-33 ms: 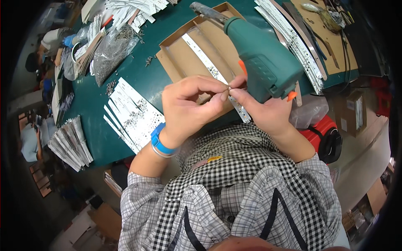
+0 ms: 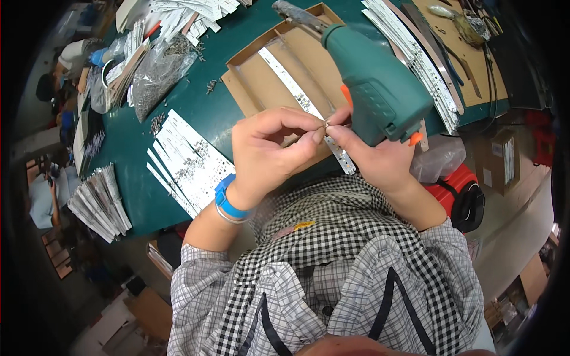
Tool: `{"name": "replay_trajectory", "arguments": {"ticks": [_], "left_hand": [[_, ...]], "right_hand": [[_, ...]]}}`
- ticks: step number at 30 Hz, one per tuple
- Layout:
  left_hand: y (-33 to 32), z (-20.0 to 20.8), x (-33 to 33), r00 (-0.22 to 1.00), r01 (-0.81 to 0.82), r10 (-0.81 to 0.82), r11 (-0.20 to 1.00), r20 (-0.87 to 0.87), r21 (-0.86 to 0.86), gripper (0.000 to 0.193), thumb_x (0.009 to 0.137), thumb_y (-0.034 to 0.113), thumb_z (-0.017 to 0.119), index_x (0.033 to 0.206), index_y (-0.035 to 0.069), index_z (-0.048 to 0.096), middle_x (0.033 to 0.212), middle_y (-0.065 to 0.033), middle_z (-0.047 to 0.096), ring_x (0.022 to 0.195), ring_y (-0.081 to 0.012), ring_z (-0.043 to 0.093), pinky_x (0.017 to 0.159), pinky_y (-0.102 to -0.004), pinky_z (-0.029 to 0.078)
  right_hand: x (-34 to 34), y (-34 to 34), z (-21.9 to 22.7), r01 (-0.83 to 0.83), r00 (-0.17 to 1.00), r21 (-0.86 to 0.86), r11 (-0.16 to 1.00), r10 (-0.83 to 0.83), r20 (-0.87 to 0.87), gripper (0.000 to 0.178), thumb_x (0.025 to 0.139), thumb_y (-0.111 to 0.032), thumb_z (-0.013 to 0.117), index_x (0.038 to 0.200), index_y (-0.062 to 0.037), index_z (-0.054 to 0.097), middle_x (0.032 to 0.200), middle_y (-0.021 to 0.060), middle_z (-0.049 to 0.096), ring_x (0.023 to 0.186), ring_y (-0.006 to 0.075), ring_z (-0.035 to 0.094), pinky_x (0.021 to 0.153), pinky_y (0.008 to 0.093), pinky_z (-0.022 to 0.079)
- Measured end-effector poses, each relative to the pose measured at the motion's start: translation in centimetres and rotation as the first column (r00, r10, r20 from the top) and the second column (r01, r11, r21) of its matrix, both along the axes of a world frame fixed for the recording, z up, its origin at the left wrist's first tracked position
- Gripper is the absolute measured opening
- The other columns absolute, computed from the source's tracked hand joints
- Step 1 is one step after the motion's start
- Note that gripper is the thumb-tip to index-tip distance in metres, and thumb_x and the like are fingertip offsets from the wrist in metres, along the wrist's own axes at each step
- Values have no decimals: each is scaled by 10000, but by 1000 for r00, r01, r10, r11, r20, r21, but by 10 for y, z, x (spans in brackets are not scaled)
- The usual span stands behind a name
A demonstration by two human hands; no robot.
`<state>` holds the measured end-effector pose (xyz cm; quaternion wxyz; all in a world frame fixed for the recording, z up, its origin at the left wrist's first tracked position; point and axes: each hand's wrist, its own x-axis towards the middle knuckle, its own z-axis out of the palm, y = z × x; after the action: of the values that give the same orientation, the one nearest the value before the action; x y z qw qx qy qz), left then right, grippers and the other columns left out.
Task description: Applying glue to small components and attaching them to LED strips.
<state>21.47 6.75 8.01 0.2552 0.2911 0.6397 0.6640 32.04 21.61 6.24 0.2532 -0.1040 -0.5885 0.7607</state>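
In the head view, the left hand (image 2: 276,139) was pinched narrow, thumb and forefinger meeting over a tiny part (image 2: 325,125) too small to make out; the right hand (image 2: 377,157) brought its thumb and a finger to the same spot, while a green power driver (image 2: 380,83) sat against it, its nose pointing to the upper left; how its other fingers gripped the handle was hidden, so I could not tell. A white strip (image 2: 284,77) lay aslant across a shallow cardboard tray (image 2: 242,98) on the green surface (image 2: 142,221), its near end passing beneath the fingertips; more strips lay fanned (image 2: 193,163) to the left, near a clear bag (image 2: 155,80) of small metal pieces.

The strip looked light, thin and fairly stiff across its width, though likely to flex along its length; its small fittings seemed easily knocked, so the long edges or bare ends were the better hold; the tiny part seemed hard, nearly weightless and easy to drop, best taken between fingertip pads; the driver looked the heaviest, its handle the natural grip.
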Motion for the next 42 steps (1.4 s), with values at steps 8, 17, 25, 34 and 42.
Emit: {"name": "replay_trajectory", "arguments": {"ticks": [8,17,25,34,42], "left_hand": [[-1,-2,7,988,3,-8,999,152,37,151,838,12,784,968,-47,733,916,-84,740,842,-122,691,779,-252,570],[-12,-21,-21,998,-54,46,973,-41,-223,113,828,14,784,926,-31,749,871,-74,739,769,-112,669,690,-237,529],[-7,-60,-58,764,-273,-15,899,-645,-344,127,793,29,786,919,37,775,806,-68,736,718,-139,663,653,-264,508],[-3,-64,-58,695,-271,-43,909,-718,-317,154,764,15,784,909,64,781,801,-80,732,710,-206,664,671,-300,515],[-2,-69,-59,642,-276,-31,923,-766,-269,143,744,11,794,874,69,778,779,-74,727,703,-212,671,706,-301,508]], "right_hand": [[0,-1,-8,-33,999,-26,999,33,-4,221,844,65,731,1042,25,642,957,61,706,879,127,679,806,269,562],[0,2,-19,-52,997,21,998,51,49,208,867,39,716,1061,47,641,979,88,716,896,139,683,826,284,560],[-8,13,-46,-61,991,64,996,52,123,200,867,30,708,1056,41,641,974,100,721,904,153,692,835,297,562],[-13,15,-69,-146,982,116,983,130,134,295,847,17,727,1113,17,598,1028,101,716,958,168,691,861,309,550],[-13,17,-73,-133,972,151,980,99,214,329,821,-19,767,1110,0,612,1017,100,719,946,168,686,853,312,541]]}}
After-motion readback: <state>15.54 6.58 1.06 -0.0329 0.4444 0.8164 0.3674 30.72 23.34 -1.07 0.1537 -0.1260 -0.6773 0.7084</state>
